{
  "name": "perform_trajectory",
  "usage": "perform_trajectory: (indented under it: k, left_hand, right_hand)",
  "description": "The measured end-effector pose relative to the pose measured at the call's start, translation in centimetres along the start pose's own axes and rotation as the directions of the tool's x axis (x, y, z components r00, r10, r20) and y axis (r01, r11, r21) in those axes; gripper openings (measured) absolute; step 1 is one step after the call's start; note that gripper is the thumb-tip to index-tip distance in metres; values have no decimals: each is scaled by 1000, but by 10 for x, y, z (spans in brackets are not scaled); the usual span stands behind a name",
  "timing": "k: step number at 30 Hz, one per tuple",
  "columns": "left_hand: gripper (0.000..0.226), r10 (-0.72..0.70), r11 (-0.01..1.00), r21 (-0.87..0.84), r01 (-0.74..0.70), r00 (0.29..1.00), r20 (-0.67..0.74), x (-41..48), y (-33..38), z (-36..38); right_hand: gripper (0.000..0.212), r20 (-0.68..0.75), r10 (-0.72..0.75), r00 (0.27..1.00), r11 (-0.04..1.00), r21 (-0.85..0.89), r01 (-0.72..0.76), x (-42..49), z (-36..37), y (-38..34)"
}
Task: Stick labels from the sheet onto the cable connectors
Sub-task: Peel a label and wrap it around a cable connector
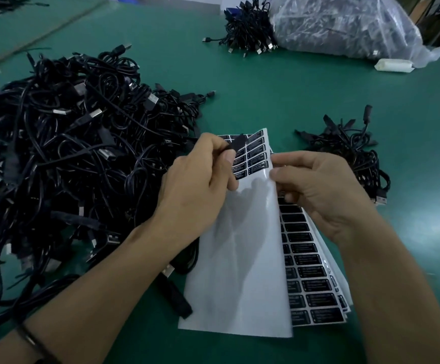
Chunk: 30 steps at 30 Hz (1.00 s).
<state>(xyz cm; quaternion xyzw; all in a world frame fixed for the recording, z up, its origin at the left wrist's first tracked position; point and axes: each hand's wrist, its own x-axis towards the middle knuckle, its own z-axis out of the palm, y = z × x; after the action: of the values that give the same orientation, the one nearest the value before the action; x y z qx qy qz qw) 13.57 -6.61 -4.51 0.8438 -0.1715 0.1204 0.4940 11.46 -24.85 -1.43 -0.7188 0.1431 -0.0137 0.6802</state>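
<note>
— Green tabletop [266, 88], big heap of cables [69, 153] on the left, smaller bundle [353, 153] on the right, bag [345, 24] of more at the far edge. Where to look for the labels?

— Middle, near edge, under both hands. Top sheet [240, 258] bent up off the stack of full sheets [311, 271]. Mostly bare backing, with remaining labels [257, 156] only at its far end.

— And the hands?

— Close together, not touching. Left hand [195, 185] pinching a small black piece [237, 143] between thumb and forefinger, right at those labels. Connector or peeled label, cannot tell. Right hand [316, 185] pinching the sheet's right edge, holding it lifted.

— Probably mid-peel, then. How to do it well?

— Keep the right-hand pinch firm, backing taut. Peel slowly from one corner, low and flat, to avoid curling or tearing. Touch only the label's rim, never the glue. Line up square with the connector's flat face before pressing. Then rub down from the middle outward.

— Risks?

— Likely a crooked label, or a fold sticking to itself. Worth laying finished cables well apart from the heap, too.
</note>
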Motion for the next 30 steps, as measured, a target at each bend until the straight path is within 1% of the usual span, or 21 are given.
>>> perform_trajectory:
  k: [3,9,13,17,22,25,30]
  left_hand:
    - [10,15,998,-61,-16,1000,-23,0,3,-1]
    - [17,-6,994,-113,8,1000,16,-1,9,1]
    - [5,-11,993,-116,16,999,43,0,9,0]
    - [14,-31,997,-70,34,998,49,1,10,-2]
    - [29,-37,995,-89,39,999,19,-1,13,-1]
    - [40,-15,995,-96,14,1000,-9,-1,10,0]
    - [46,-16,993,-122,10,999,-51,-1,10,0]
  right_hand:
    - [22,66,-68,996,995,78,63,-2,2,-1]
    - [25,94,-125,988,992,41,122,-4,11,0]
    - [28,128,-147,981,989,24,146,-5,18,1]
    - [28,144,-153,978,988,12,153,-7,22,2]
    - [26,155,-167,974,986,11,168,-8,21,2]
    - [27,160,-176,971,984,2,178,-8,19,2]
    - [27,179,-205,962,975,-47,217,-7,17,2]
